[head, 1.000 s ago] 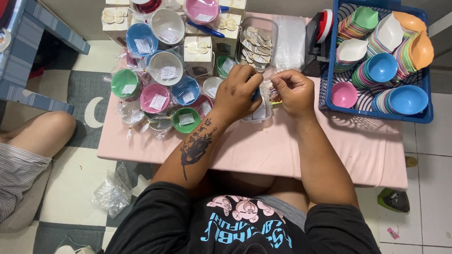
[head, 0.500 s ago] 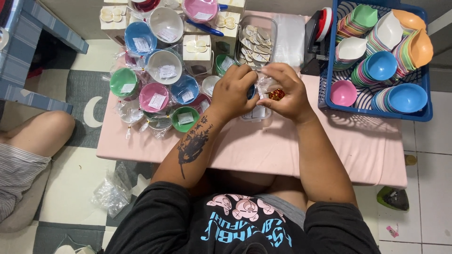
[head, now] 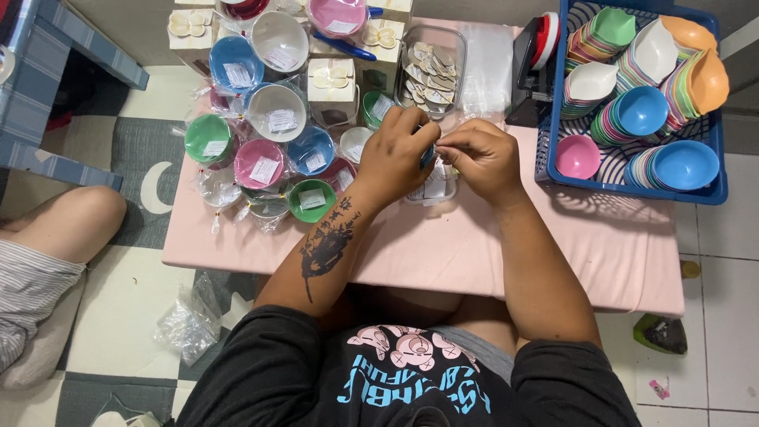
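My left hand (head: 398, 155) and my right hand (head: 482, 158) meet over the middle of the pink table (head: 443, 253). Together they pinch a clear plastic packet with a small bowl and a white label (head: 433, 187) inside it. The packet's top is gathered between the fingertips of both hands, and most of the bowl is hidden behind my fingers. Just beyond my hands stands a clear tray of card tags (head: 431, 67).
Packed bowls in clear bags (head: 269, 158) crowd the table's left part, with white boxes (head: 332, 87) behind them. A blue crate (head: 632, 186) of stacked coloured bowls sits at the right. Another person's leg (head: 55, 229) rests on the floor at left, near loose plastic bags (head: 186, 320).
My hands have drawn closer together over the packet. The small red item seen between my fingers half a second ago is no longer visible.
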